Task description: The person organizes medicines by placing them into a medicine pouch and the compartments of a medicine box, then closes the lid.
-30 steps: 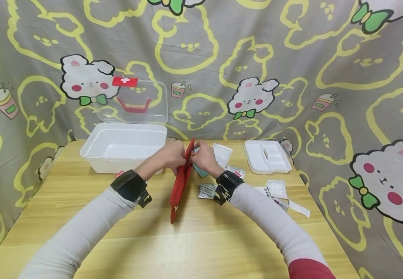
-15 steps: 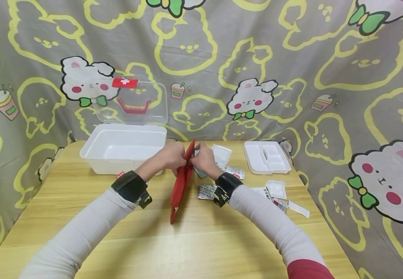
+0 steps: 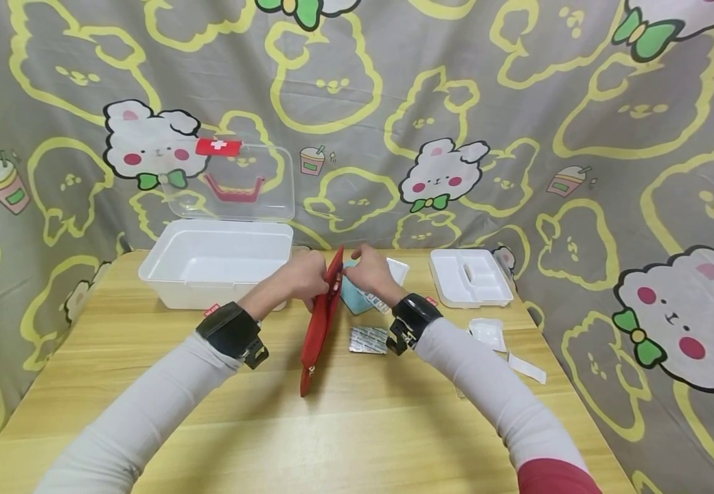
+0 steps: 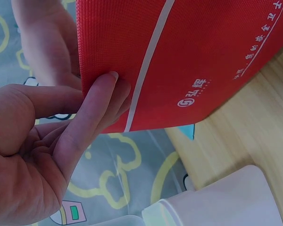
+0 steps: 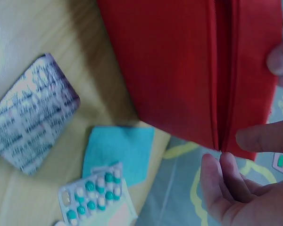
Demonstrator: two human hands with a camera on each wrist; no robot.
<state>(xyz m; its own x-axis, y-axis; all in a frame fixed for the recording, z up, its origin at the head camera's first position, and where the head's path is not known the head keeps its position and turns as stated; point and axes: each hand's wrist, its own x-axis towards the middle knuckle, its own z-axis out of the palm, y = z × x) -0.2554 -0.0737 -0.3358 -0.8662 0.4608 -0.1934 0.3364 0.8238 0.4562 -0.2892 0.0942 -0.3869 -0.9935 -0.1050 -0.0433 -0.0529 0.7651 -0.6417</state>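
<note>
A red zip pouch (image 3: 318, 329) stands on edge on the table, its zipped side facing right. My left hand (image 3: 303, 274) pinches its far upper part, with fingers (image 4: 101, 101) across the printed face in the left wrist view. The right hand (image 5: 254, 174) is at the far end of the zip, thumb and fingers apart around the pouch's corner, with nothing visible between the tips. A dark slit runs along the zip; what is inside stays hidden. Beside the pouch lie a silver blister pack (image 5: 35, 115), a teal packet (image 5: 132, 146) and a blister pack of green-and-white capsules (image 5: 94, 193).
A white box (image 3: 209, 295) with its clear lid (image 3: 233, 182) raised stands at the back left. At the back right is a white compartment tray (image 3: 471, 278). A white packet (image 3: 488, 334) and a paper strip (image 3: 526, 368) lie near the table's right side.
My right hand has shifted slightly right and its fingers have spread from the pouch's edge. The left hand and the pouch have stayed almost still.
</note>
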